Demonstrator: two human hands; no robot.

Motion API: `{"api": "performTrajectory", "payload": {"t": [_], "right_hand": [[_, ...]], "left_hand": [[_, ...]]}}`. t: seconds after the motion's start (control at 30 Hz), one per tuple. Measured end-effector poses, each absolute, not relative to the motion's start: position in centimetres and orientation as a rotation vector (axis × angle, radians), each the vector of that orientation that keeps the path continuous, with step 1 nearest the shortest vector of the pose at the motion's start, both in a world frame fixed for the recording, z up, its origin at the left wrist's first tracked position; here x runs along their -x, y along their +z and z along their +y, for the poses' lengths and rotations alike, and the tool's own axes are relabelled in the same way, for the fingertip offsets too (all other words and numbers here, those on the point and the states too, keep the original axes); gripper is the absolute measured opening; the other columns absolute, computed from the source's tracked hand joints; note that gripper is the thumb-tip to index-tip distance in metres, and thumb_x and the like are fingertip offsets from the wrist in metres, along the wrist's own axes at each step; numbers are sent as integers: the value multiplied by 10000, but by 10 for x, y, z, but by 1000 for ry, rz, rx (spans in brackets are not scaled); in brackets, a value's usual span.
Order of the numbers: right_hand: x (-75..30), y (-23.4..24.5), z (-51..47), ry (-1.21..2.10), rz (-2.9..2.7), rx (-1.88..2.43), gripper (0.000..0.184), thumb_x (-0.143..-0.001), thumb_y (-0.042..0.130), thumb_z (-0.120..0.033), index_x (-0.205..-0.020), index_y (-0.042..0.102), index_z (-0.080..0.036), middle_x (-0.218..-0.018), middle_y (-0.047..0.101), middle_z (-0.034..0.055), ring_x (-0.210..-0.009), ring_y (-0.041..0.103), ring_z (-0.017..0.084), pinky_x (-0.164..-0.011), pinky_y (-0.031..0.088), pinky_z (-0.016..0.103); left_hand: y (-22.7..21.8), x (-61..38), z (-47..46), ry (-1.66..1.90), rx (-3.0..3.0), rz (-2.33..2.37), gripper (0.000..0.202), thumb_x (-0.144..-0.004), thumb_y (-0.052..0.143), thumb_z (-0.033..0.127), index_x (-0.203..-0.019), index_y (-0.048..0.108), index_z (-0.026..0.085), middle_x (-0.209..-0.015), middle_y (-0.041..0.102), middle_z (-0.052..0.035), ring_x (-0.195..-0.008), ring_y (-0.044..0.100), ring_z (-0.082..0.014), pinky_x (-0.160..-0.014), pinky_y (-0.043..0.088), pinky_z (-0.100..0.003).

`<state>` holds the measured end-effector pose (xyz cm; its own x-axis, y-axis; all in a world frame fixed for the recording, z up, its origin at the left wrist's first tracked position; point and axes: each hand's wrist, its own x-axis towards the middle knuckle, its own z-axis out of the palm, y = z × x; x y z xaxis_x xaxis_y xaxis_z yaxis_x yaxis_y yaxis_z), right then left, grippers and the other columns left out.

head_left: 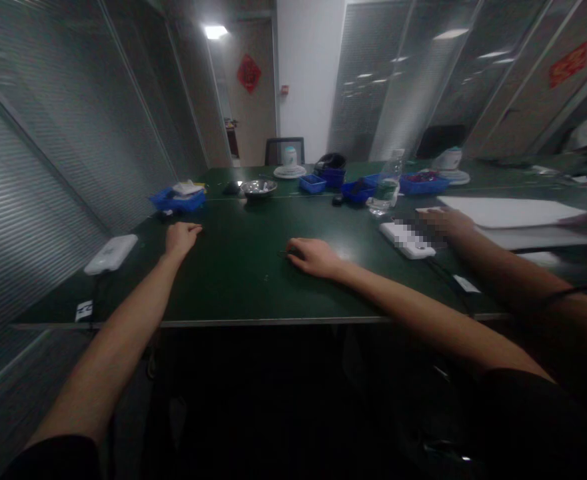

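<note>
Over the left part of the dark green table (233, 293), my left hand (180, 239) has its thumb and fingers pressed together in a pinch. Whatever is between those fingertips, if anything, is too small to tell. My right hand (316, 258) rests low at the middle of the table with its fingers curled in. A thin, faint wire-like bit (282, 253) shows at its fingertips, but its kind cannot be made out. A tiny pale speck (266, 277) lies on the tabletop between the two hands.
White power boxes (112, 255) with cables flank both sides. Farther back stand a metal bowl (258, 189), blue bins (178, 199), a plastic bottle (387, 187) and a small fan (290, 167). At right, another person's hand (448, 223) is near white sheets (513, 212).
</note>
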<state>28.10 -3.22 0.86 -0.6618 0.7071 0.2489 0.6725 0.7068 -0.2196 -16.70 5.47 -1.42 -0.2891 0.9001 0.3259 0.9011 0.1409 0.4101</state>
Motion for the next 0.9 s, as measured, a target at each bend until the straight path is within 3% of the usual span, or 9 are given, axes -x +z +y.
{"api": "performTrajectory", "payload": {"t": [0.2, 0.37, 0.7, 0.9], "right_hand": [[-281, 7, -31, 137, -2608, 1075, 277, -1030, 573, -358, -1266, 609, -219, -1200, 724, 92, -949, 678, 229, -770, 453, 318], [-281, 7, -31, 141, -2603, 1089, 271, -1032, 569, -362, -1257, 611, -216, -1191, 727, 93, -922, 677, 225, -755, 450, 316], [-281, 9, -32, 138, -2606, 1081, 269, -1038, 571, -362, -1255, 618, -211, -1183, 731, 99, -916, 681, 225, -751, 447, 313], [-282, 4, -30, 130, -2597, 1034, 272, -1040, 560, -369, -1257, 612, -214, -1192, 726, 94, -956, 687, 232, -779, 457, 317]], "left_hand": [[-13, 170, 57, -991, 1804, -2447, 305, -912, 743, 314, -1186, 830, 214, -1164, 798, -91, -1113, 725, -293, -1029, 530, -354], [-9, 167, 54, -938, 1847, -2460, 279, -940, 714, 316, -1168, 833, 210, -1195, 787, -104, -1134, 718, -305, -1018, 533, -373], [-10, 178, 56, -1058, 1889, -2512, 308, -859, 802, 307, -1150, 837, 213, -1169, 795, -97, -1141, 715, -299, -1063, 513, -389], [-7, 129, 45, -1089, 2504, -2131, 314, -847, 810, 410, -1123, 843, 266, -1207, 783, -65, -1153, 701, -287, -1067, 499, -390]]}}
